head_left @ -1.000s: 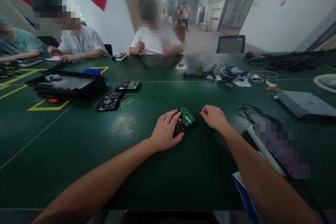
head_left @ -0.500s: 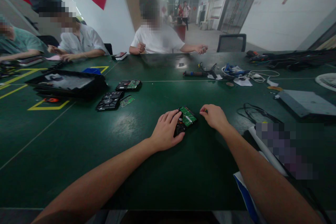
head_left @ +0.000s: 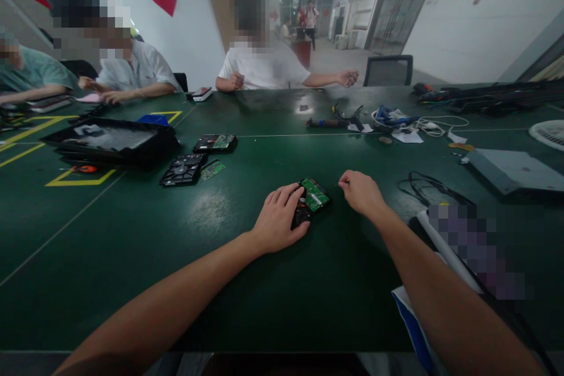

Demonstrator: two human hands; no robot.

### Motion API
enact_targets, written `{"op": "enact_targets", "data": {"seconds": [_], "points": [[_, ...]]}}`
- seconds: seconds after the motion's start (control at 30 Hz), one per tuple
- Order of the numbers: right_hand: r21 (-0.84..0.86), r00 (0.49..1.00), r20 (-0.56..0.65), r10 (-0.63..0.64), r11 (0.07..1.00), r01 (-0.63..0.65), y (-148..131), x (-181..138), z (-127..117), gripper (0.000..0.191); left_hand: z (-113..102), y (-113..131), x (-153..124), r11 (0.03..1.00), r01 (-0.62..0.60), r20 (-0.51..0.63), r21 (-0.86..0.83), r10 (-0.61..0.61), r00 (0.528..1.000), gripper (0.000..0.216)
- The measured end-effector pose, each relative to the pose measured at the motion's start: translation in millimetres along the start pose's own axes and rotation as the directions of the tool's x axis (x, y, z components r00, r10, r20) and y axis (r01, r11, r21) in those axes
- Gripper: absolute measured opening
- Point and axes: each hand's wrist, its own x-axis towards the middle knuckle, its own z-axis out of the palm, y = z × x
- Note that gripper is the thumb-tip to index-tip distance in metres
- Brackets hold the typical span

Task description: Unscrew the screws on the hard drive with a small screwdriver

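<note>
A small hard drive (head_left: 312, 201) with a green circuit board on top lies on the dark green table (head_left: 211, 258). My left hand (head_left: 278, 218) rests on the drive's left side, fingers curled around it. My right hand (head_left: 361, 191) sits just right of the drive, fingers pinched on a small yellowish thing that I cannot make out.
Two more drives (head_left: 184, 169) (head_left: 215, 143) and a loose green board (head_left: 213, 170) lie at left beside a black tray (head_left: 110, 140). Tools and cables (head_left: 396, 122) are at the far right, a grey panel (head_left: 511, 170) nearer. Three people sit across the table.
My hands have hardly moved; the right hand shifted slightly. The person opposite has stretched an arm out to the right along the table edge.
</note>
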Motion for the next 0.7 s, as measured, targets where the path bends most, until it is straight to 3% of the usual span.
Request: {"op": "enact_targets", "data": {"seconds": [0.17,0.43,0.57,0.7], "points": [[-0.006,0.998,-0.013,0.064,0.998,-0.064,6.9,4.1,-1.5,0.014,0.0,0.2,-0.2,1.0,-0.004,0.0,-0.004,0.004,1.0,0.085],[0.001,0.998,-0.018,0.054,0.999,-0.054,5.5,2.4,-0.9,0.013,-0.5,0.2,0.2,1.0,0.0,0.002,-0.012,0.0,1.0,0.084],[0.029,0.999,-0.026,0.027,0.999,-0.026,6.1,2.4,0.1,0.021,-1.8,1.1,0.5,1.0,0.001,0.006,-0.003,-0.001,1.0,0.083],[0.033,0.999,-0.013,-0.039,0.999,0.039,4.4,1.7,-0.5,0.018,-1.3,1.0,0.6,1.0,-0.003,0.001,-0.005,0.003,1.0,0.084]]}}
